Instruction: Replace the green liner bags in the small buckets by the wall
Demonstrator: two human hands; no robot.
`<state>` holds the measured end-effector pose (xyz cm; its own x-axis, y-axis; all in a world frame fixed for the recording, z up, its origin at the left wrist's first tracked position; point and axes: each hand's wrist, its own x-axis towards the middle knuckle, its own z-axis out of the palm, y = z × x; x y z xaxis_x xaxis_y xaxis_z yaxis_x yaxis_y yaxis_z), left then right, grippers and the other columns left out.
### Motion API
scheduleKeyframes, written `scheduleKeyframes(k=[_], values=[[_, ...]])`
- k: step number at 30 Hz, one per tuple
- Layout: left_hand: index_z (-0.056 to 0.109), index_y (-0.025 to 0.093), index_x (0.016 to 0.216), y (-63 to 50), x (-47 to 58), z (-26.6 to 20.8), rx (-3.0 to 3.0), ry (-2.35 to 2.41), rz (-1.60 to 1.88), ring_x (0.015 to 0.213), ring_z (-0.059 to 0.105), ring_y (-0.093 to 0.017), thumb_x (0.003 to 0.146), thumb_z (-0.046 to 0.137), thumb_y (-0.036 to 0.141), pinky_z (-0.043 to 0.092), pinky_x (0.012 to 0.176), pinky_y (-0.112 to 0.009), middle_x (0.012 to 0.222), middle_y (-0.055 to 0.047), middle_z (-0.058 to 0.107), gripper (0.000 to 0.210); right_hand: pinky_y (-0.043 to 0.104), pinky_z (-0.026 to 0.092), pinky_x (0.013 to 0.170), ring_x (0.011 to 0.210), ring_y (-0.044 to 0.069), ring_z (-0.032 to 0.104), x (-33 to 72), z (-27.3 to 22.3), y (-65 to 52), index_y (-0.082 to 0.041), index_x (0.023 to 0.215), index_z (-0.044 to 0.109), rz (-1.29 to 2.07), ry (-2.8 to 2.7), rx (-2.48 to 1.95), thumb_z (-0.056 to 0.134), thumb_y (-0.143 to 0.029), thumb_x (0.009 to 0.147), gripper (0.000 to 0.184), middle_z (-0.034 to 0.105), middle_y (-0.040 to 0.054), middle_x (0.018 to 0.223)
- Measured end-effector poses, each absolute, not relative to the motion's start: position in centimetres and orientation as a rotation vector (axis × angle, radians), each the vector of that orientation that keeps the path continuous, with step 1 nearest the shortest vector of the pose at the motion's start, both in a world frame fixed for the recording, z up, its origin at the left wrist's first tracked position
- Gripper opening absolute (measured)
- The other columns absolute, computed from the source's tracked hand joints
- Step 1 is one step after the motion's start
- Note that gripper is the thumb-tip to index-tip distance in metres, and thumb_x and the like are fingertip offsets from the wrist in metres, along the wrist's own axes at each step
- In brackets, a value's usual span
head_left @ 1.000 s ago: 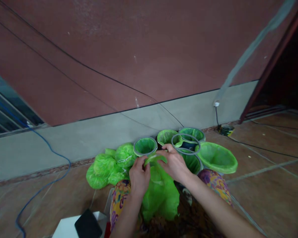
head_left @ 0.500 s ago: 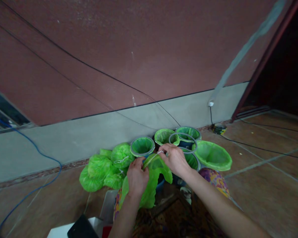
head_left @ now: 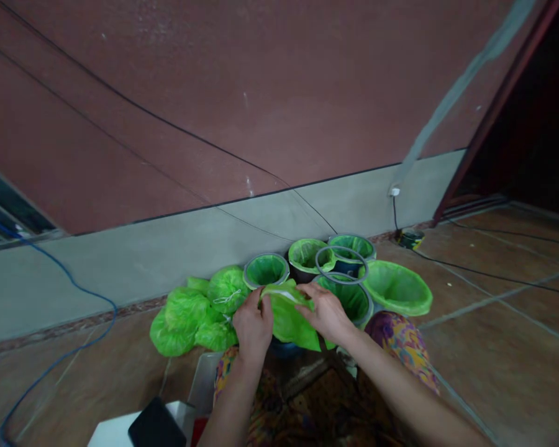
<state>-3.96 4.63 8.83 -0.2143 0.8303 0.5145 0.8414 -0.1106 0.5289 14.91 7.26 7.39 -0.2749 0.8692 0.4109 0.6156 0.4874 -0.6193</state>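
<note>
A thin green plastic bag (head_left: 289, 326) is stretched between both hands, its top edge with a white drawstring facing up. My left hand (head_left: 254, 323) pinches the bag's left corner between thumb and fingers. On the right side of the same edge, my right hand (head_left: 323, 310) grips the bag with fingers closed. Just behind my left hand stands a grey-rimmed bin (head_left: 267, 256) lined with green plastic. Close to my right hand is another lined bin (head_left: 366, 310), and a loose grey ring (head_left: 323, 249) lies across the bins there.
Full green bags (head_left: 181, 320), some tied with white string, are heaped at left. More lined bins (head_left: 307, 241) and a wide one (head_left: 395, 288) stand by the wall. A black phone-like object (head_left: 157, 425) lies on a white box (head_left: 107, 434). Blue cable (head_left: 90, 341) crosses the floor.
The bag's top edge has gone from slanting and bunched to spread more level between my hands. Both hands have shifted slightly left and lower.
</note>
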Motion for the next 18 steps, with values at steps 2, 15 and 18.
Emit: scheduleKeyframes(k=[2,15,18], values=[[0.071,0.019,0.109,4.7,-4.2,8.7,-1.901,-2.121,-1.225,0.075,0.068,-0.021,0.093,0.045,0.032,0.047,0.070,-0.029,0.086,-0.009,0.074,0.034,0.034,0.049,0.082,0.086,0.020,0.063,15.0,6.6,7.6,-0.019,0.105,0.065,0.303,-1.988,-1.278,0.052,-0.019,0.087,0.022,0.065,0.0068,0.096],[0.070,0.017,0.091,5.9,-8.1,7.4,-1.779,-2.063,-1.211,0.077,0.066,-0.020,0.082,0.050,0.021,0.048,0.071,-0.029,0.091,-0.009,0.071,0.021,0.032,0.048,0.077,0.086,0.022,0.064,18.0,9.5,9.9,-0.018,0.101,0.062,0.037,-1.751,-1.299,0.039,-0.022,0.093,0.024,0.067,0.0092,0.097],[0.065,0.017,0.084,6.5,-8.9,6.8,-1.768,-2.121,-1.344,0.069,0.063,-0.019,0.077,0.052,0.022,0.048,0.069,-0.029,0.076,-0.006,0.068,0.016,0.033,0.048,0.080,0.088,0.023,0.064,18.4,9.8,10.2,-0.018,0.098,0.062,0.078,-1.756,-1.230,0.040,-0.025,0.094,0.023,0.067,0.0097,0.095]])
